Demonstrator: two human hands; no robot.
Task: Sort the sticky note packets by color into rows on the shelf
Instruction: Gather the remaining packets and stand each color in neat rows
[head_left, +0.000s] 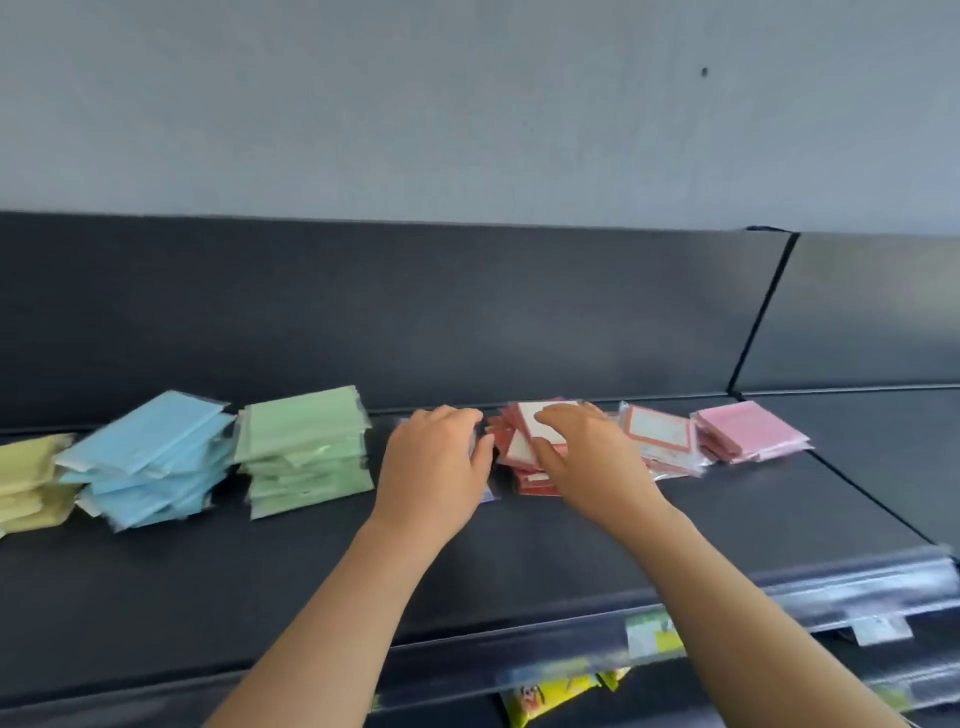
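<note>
Shelf (519, 561): dark, with a grey wall behind.
Red pile (530, 486): loose, at the back edge, between green stack (306, 447) and pink stack (748, 434).
Right grip (582, 457): pinches the pile's top packet.
Left grip (436, 462): just beside the pile; grasping or not, I cannot tell.
Risk: the uneven pile may slide apart if pulled.

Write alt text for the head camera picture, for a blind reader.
Two hands reach onto a dark shelf: the right hand pinches a red packet atop a red pile, the left hand rests beside it. A yellow pile, a blue pile and a green pile stand to the left, a pink pile to the right.
</note>
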